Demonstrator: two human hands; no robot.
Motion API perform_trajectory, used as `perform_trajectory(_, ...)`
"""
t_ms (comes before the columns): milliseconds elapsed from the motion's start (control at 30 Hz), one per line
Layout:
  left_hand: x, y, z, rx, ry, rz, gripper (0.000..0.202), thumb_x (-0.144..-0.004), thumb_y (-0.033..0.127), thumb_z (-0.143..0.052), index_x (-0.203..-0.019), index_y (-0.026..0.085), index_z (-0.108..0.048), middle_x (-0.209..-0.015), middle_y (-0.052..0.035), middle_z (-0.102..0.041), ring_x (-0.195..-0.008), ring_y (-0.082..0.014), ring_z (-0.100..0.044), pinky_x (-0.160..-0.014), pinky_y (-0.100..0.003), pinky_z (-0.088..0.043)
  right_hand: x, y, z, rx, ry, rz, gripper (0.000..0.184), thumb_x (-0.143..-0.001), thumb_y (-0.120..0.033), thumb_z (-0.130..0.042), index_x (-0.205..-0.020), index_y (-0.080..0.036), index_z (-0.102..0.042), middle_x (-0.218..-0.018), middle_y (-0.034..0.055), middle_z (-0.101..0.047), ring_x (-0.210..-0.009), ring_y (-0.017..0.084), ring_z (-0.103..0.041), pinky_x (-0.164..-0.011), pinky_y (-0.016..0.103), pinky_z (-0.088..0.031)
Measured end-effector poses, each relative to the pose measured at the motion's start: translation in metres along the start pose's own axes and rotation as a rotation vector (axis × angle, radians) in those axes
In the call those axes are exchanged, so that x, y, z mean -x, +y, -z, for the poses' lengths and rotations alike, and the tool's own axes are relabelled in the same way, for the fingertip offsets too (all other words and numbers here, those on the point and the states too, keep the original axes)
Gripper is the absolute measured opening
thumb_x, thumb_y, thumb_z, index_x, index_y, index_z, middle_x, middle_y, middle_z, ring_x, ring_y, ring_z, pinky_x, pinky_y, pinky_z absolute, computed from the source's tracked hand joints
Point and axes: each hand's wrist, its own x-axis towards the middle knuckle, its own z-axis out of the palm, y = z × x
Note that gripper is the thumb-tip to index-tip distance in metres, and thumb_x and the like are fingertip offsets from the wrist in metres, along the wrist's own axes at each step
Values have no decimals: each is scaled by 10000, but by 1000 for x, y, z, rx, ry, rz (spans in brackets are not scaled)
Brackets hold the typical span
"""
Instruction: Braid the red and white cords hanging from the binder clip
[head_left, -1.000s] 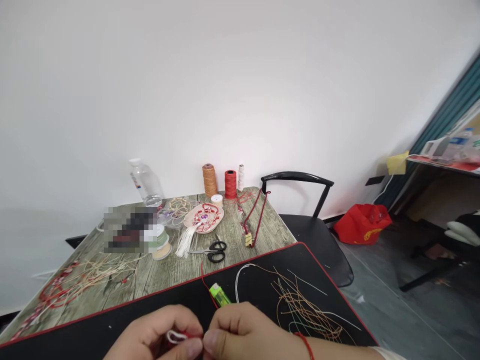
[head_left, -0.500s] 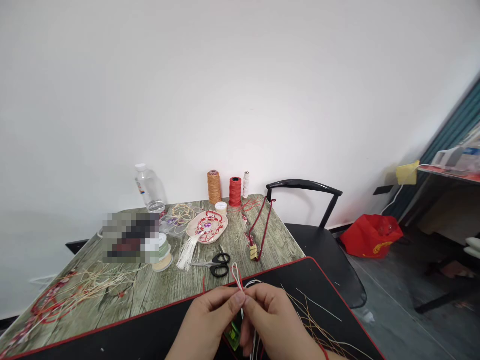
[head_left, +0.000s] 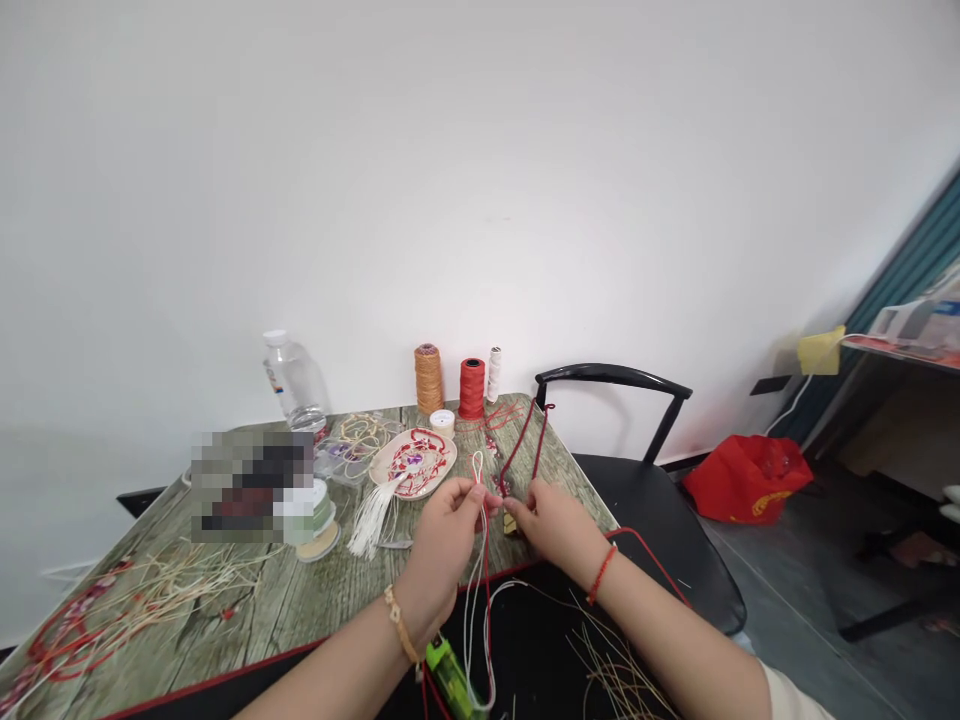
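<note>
1. Green lighter lies on the black mat, under the left wrist, touching the hanging cords' lower run.
2. Left hand: grip pinched on white and red cords; white loop stands above it.
3. Right hand: grip pinched on dark red cord, just beside left hand.
4. Farther: ceramic dish, red thread spool on wooden surface.

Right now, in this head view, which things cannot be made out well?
Head view:
The object under the pixelated patch: blurred, cannot be identified.
Where the cords meet between the left hand and right hand: hidden by the fingers.
The small tan block: partly hidden by the right hand.
The green lighter: cut off by the bottom edge.
</note>
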Motion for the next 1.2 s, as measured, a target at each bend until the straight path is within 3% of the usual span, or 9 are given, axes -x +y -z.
perform_trajectory(167, -10, -17, 0, 103, -1, 70, 301, -696, 423, -740, -758, 145, -643, -679, -37, -673, -633, -159, -615, -657, -294, -511, -11, 17, -15, -218, -106, -61, 261, -798, -203, -564, -581, -205, -418, -562, -34, -451, -589, 145, -467, -586, 277, -373)
perform_trajectory(333, -11, -27, 4, 153, 35, 118, 318, -656, 368, -783, -842, 134, -673, -713, -45, -690, -648, -145, -626, -676, -283, -515, -11, 20, -6, -626, -265, -175, 205, -855, -364, -531, -748, -205, -460, -690, -20, -544, -639, 133, -570, -615, 292, -514)
perform_trajectory(533, -10, -27, 4, 129, 11, 86, 287, -696, 326, -731, -898, 139, -651, -718, -32, -676, -638, -133, -608, -688, -292, -508, -8, 19, 6, -957, -417, -193, 336, -729, -419, -731, -723, -178, -497, -749, -8, -601, -671, 115, -613, -738, 340, -548)
perform_trajectory(767, -10, -26, 7, -66, -60, -30, 295, -789, 256, -585, -1067, 159, -562, -677, 31, -610, -566, -119, -550, -593, -251, -430, -8, 19, 6, -1096, -378, -165, 333, -685, -335, -795, -762, -183, -509, -736, -32, -610, -653, 108, -610, -668, 296, -530)
perform_trajectory(1000, -10, -31, 6, -239, -141, -161, 287, -858, 251, -521, -1136, 188, -493, -704, 35, -596, -597, -130, -529, -624, -260, -421, -10, 24, 2, -1111, -360, -156, 382, -669, -301, -810, -725, -199, -446, -628, -70, -575, -562, 91, -582, -555, 239, -481)
perform_trajectory(1200, -13, -41, 5, -318, -212, -177, 308, -866, 208, -480, -1173, 192, -461, -700, 38, -596, -606, -136, -530, -624, -265, -423, -16, 31, 1, -1105, -394, -158, 452, -596, -319, -854, -690, -198, -428, -586, -74, -582, -532, 99, -582, -519, 237, -485)
